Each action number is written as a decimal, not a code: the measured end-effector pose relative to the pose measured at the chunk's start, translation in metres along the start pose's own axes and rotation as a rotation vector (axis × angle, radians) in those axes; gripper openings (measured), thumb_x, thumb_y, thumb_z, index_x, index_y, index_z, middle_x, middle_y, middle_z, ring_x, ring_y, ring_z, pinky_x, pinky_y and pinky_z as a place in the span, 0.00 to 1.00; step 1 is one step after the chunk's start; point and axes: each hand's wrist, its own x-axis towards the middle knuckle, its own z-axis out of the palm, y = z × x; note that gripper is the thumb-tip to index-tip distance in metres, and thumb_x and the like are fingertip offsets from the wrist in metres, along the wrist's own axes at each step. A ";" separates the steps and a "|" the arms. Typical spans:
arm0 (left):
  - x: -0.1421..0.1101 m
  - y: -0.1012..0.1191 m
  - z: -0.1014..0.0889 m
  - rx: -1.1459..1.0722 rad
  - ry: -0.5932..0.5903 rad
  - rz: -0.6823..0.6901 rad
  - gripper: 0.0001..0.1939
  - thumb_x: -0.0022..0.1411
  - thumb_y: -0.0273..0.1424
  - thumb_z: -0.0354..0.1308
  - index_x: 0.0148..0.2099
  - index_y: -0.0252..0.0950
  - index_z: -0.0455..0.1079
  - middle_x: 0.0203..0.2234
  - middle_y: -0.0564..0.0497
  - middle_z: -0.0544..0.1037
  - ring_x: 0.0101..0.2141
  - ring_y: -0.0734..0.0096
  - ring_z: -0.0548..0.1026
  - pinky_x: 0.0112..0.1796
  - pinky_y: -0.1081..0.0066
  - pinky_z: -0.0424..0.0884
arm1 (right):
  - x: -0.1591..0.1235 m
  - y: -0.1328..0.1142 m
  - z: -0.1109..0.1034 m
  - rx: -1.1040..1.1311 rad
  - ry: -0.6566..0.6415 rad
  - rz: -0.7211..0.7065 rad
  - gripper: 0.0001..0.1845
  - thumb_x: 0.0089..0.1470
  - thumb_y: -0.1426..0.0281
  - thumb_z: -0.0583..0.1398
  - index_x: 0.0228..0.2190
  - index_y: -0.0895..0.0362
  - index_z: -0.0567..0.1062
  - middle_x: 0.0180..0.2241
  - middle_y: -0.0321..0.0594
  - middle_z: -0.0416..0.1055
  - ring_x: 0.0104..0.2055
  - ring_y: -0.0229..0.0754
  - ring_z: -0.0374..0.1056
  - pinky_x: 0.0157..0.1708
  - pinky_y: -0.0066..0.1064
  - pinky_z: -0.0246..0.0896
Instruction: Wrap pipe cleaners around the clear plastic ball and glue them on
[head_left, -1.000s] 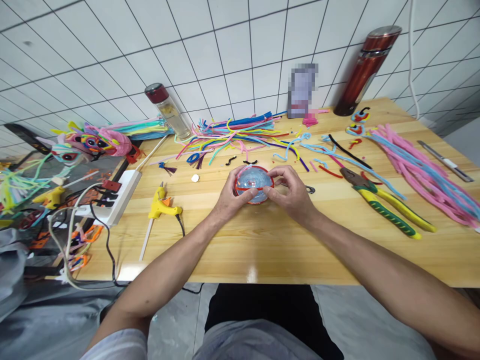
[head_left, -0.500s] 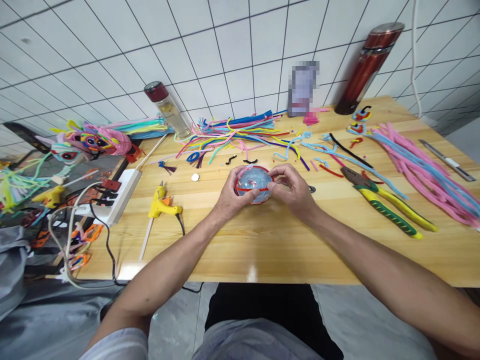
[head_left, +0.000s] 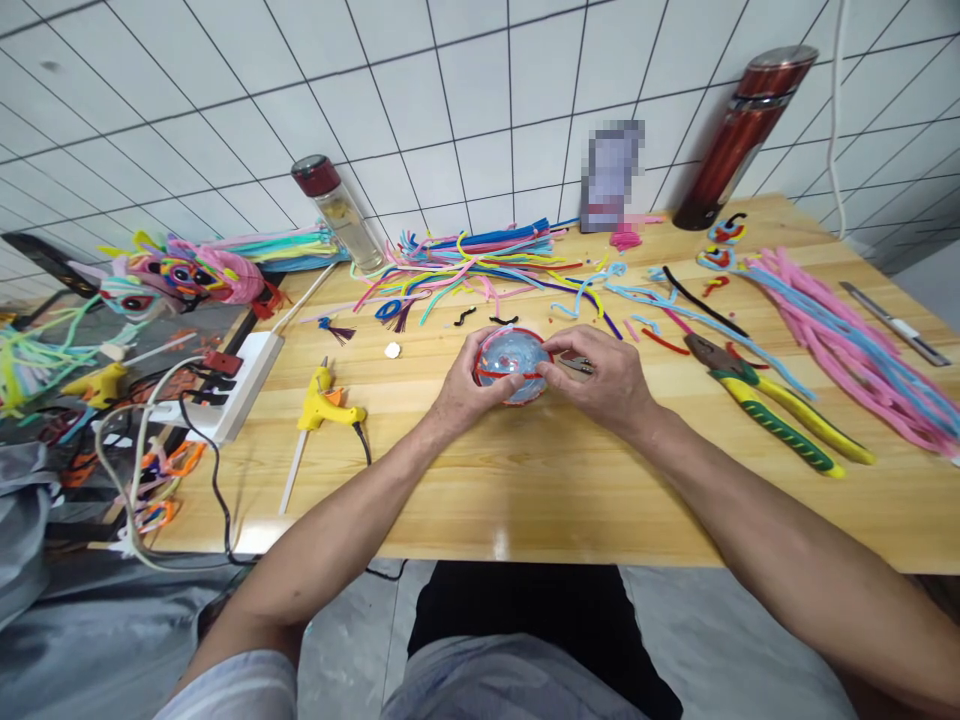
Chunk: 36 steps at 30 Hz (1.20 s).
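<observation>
A round, see-through bluish ball (head_left: pixel 504 392) with red pipe cleaner strips around its edge and across its middle is held just above the table. My left hand (head_left: pixel 466 390) wraps its left side, thumb on the front near the red strip. At the right edge, my right hand (head_left: pixel 611 375) has thumb and forefinger closed on the red pipe cleaner (head_left: pixel 517 374); the exact contact is partly hidden by the fingers. Partly behind my right hand lies a small metal tool (head_left: pixel 576 362), its kind unclear. Short black pipe cleaner pieces (head_left: pixel 465 316) rest just beyond the ball.
A yellow glue gun (head_left: pixel 326 400) lies left, near a white power strip (head_left: pixel 251 375). Pliers (head_left: pixel 780 400), a utility knife (head_left: pixel 896 322) and pink pipe cleaners (head_left: pixel 840 340) are at right. Behind stand a glass bottle (head_left: pixel 341 220) and a red thermos (head_left: pixel 742 140).
My right hand has turned slightly and shifted right, its fingers bending more at the ball's edge. The small metal tool shows more now. My left hand keeps its hold.
</observation>
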 end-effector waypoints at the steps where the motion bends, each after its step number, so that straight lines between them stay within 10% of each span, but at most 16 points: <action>1: 0.000 0.000 0.000 0.001 0.001 -0.001 0.46 0.50 0.56 0.73 0.63 0.40 0.64 0.59 0.41 0.75 0.59 0.48 0.74 0.60 0.55 0.70 | 0.000 0.000 0.000 -0.021 -0.004 -0.020 0.06 0.59 0.61 0.66 0.36 0.49 0.80 0.39 0.43 0.83 0.41 0.51 0.78 0.47 0.47 0.76; 22: 0.001 0.003 0.002 -0.009 0.040 -0.004 0.43 0.52 0.54 0.73 0.62 0.38 0.66 0.58 0.41 0.76 0.59 0.50 0.74 0.61 0.56 0.68 | -0.006 0.001 0.009 -0.336 -0.025 -0.103 0.08 0.62 0.69 0.61 0.39 0.52 0.82 0.42 0.45 0.84 0.42 0.49 0.80 0.38 0.38 0.74; 36: 0.001 -0.002 0.002 -0.025 0.047 0.003 0.43 0.53 0.54 0.72 0.63 0.39 0.65 0.60 0.41 0.76 0.60 0.49 0.74 0.61 0.54 0.69 | -0.007 0.008 0.007 0.185 -0.089 0.074 0.23 0.63 0.55 0.64 0.56 0.49 0.77 0.58 0.46 0.77 0.59 0.52 0.74 0.55 0.46 0.76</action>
